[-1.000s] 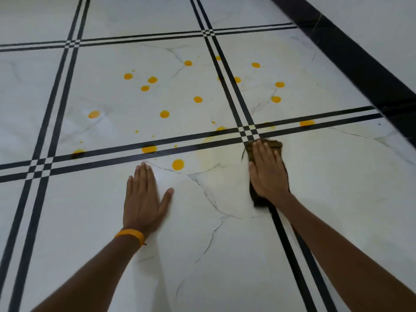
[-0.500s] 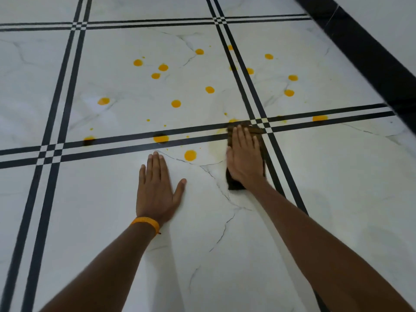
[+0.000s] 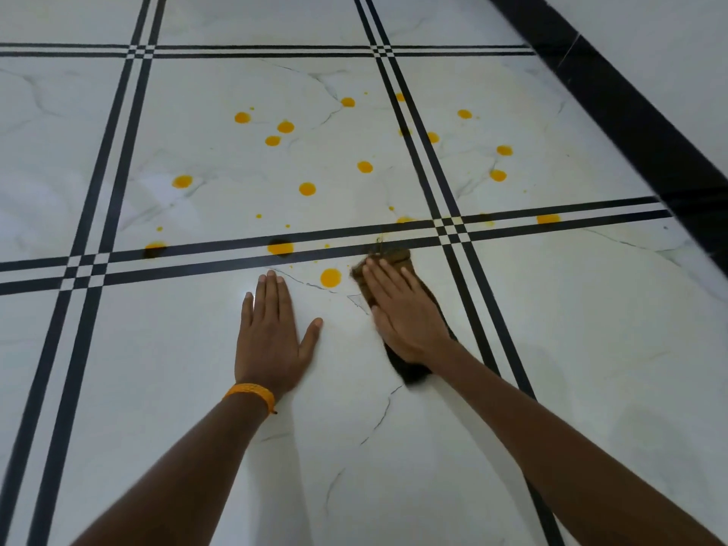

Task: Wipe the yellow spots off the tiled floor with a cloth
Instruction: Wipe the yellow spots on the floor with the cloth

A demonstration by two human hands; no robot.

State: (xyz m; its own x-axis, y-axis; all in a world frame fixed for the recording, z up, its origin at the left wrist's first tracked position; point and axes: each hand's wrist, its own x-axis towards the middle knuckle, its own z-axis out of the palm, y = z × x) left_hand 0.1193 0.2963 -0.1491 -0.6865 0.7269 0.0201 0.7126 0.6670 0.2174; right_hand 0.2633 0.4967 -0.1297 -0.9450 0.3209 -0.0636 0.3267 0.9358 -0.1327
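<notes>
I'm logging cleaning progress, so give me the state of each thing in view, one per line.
Left hand: flat on the floor, palm down, empty.
Right hand: flat, pressing the cloth.
Cloth: dark brown, spread under the right hand.
Big yellow spot: unwiped, just left of the cloth.
Other yellow spots: unwiped, scattered farther away.
Tiled floor: spotless on the near side.
Orange wristband: on the left wrist.

floor [image 3: 571, 329]: glossy, smooth marble-look tile, reflective sheen | cloth [image 3: 398, 258]: brown, soft matt fabric | wristband [image 3: 252, 392]: orange woven thread
</notes>
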